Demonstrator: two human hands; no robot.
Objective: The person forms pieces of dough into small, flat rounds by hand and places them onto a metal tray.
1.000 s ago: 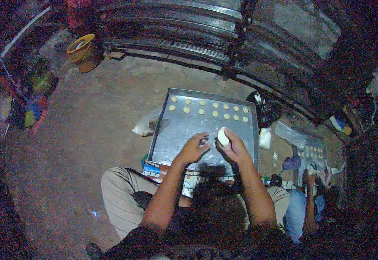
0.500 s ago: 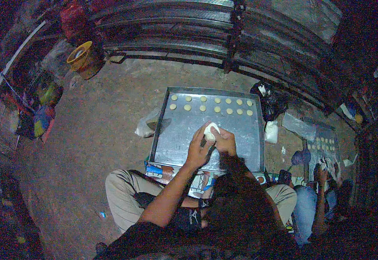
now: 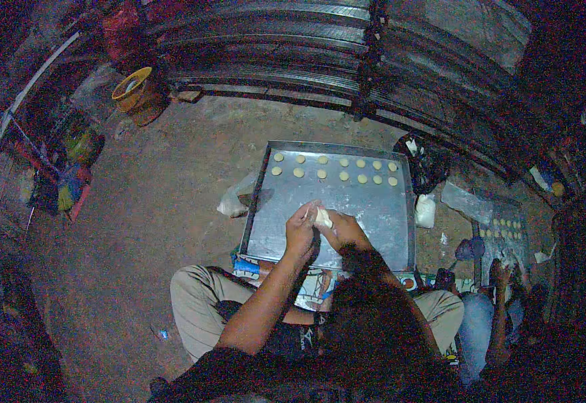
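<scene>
Between my two hands is a pale lump of dough (image 3: 322, 217), held above the near half of a large metal baking tray (image 3: 273, 228). My left hand (image 3: 300, 227) is closed round its left side, and my right hand (image 3: 344, 230) grips it from the right. Fingers cover part of the lump. Two rows of small flat dough rounds (image 3: 322, 174) lie along the tray's far side. White flour smears mark the metal around my hands. The tray rests in front of my crossed legs on a colourful printed surface (image 3: 313, 285).
Clear plastic bags lie by the tray's left side (image 3: 234, 201) and right side (image 3: 425, 211). A black bag (image 3: 427, 164) sits at its far right corner. Farther right, a co-worker's hand (image 3: 500, 274) is over a second tray (image 3: 508, 211). A yellow bucket (image 3: 135, 97) stands far left, near dark metal racks (image 3: 273, 77).
My hands have turned the dough lump, which now shows less between the fingers and tilts toward the right. The whole view has shifted slightly, so the tray appears a little lower and farther right.
</scene>
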